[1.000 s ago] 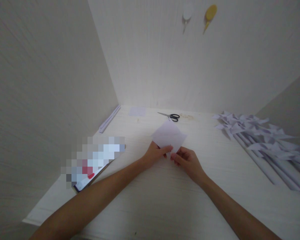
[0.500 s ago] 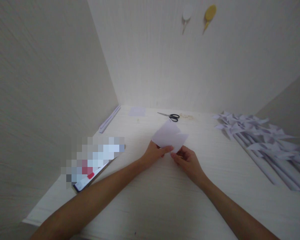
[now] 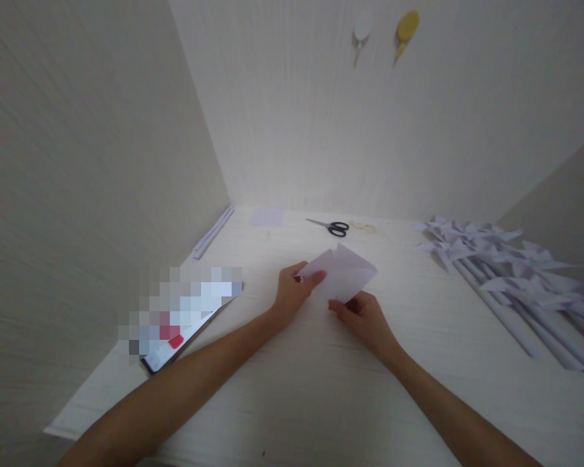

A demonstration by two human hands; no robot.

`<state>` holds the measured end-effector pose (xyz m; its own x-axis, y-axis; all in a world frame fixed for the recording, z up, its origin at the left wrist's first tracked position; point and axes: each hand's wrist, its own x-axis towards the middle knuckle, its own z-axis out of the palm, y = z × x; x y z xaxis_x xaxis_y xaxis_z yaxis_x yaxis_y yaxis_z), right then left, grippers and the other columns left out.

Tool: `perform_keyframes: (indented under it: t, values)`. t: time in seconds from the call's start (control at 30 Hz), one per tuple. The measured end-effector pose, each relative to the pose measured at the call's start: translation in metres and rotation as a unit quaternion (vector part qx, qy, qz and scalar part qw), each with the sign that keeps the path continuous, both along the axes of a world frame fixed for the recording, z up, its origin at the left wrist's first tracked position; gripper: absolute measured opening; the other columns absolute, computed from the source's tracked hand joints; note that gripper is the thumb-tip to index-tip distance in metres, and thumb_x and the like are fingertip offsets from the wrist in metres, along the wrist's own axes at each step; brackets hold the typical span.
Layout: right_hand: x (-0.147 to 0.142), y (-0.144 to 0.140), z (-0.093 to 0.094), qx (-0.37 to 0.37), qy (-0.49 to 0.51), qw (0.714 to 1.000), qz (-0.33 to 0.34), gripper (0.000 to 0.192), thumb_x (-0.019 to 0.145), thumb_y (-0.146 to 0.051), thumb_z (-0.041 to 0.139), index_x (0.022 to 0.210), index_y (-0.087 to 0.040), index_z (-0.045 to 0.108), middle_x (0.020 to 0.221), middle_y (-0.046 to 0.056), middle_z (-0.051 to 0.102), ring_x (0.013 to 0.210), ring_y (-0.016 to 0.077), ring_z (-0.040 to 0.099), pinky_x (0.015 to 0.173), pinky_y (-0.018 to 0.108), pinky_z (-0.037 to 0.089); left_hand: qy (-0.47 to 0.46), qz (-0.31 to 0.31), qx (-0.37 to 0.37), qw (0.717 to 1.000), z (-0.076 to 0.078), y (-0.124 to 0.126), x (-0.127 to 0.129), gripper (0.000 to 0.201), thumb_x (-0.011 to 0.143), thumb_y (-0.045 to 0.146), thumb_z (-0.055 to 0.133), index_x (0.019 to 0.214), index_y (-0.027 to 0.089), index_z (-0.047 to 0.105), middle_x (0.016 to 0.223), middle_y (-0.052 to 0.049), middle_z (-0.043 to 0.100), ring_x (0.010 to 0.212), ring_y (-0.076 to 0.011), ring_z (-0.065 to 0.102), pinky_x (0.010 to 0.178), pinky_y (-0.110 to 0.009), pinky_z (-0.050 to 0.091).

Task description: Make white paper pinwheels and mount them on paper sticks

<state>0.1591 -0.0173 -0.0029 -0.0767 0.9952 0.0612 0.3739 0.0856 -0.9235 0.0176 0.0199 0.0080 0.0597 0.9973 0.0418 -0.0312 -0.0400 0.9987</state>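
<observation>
A sheet of white paper [image 3: 348, 269] with a slit at its far edge is held above the table, tilted, its corners pointing outward. My left hand [image 3: 294, 290] pinches its left corner, thumb on top and fingers beneath. At the near edge is my right hand [image 3: 357, 310], its fingers curled closed just under the paper; whether they grip the sheet or something small is hidden. Beyond the paper lies a pair of scissors [image 3: 333, 227] with black handles, its blades pointing left.
Paper pinwheels [image 3: 491, 250] on rolled paper sticks lie at the right. A phone [image 3: 185, 340], partly blurred out, rests at the left. Folded paper strips [image 3: 214, 232] and a small paper square [image 3: 267, 216] are near the back wall, with small brownish bits [image 3: 363, 227] beside the scissors.
The paper has turned, its slit now facing away and a corner pointing right. My left hand has shifted slightly left and its grip has moved to the paper's left corner.
</observation>
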Motion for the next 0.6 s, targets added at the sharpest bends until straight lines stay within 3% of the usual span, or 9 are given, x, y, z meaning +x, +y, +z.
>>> perform_keyframes:
  t: [0.2,0.4,0.6]
  values:
    - [-0.0001,0.0007,0.0002,0.004,0.072,0.997,-0.014,0.015,0.070,-0.031,0.054,0.066,-0.016,0.051,0.050,-0.004,0.045,0.044,0.0090,0.041,0.042,0.021,0.031,-0.007,0.034,0.005,0.999,0.0007,-0.0004,-0.0008,0.024,0.059,0.035,0.062,0.065,0.012,0.057,0.048,0.006,0.044,0.042,-0.0043,0.036,0.040,-0.017,0.029]
    - [0.0023,0.0004,0.0072,0.014,0.160,0.982,-0.101,0.020,0.072,-0.034,0.052,0.064,-0.018,0.044,0.046,-0.006,0.045,0.040,0.0072,0.040,0.039,0.020,0.029,-0.045,-0.033,-0.016,0.998,-0.0004,-0.0001,0.0015,0.023,0.061,0.028,0.061,0.075,0.011,0.061,0.072,-0.002,0.062,0.062,-0.0118,0.055,0.059,-0.024,0.044]
    - [0.0062,0.0043,0.0048,0.054,0.237,0.956,-0.163,0.021,0.071,-0.036,0.055,0.064,-0.019,0.043,0.042,-0.008,0.039,0.036,0.0057,0.033,0.036,0.018,0.024,0.020,-0.054,-0.041,0.998,-0.0005,-0.0066,0.0045,0.033,0.052,0.026,0.069,0.081,0.013,0.062,0.082,-0.008,0.066,0.073,-0.0183,0.060,0.067,-0.030,0.048]
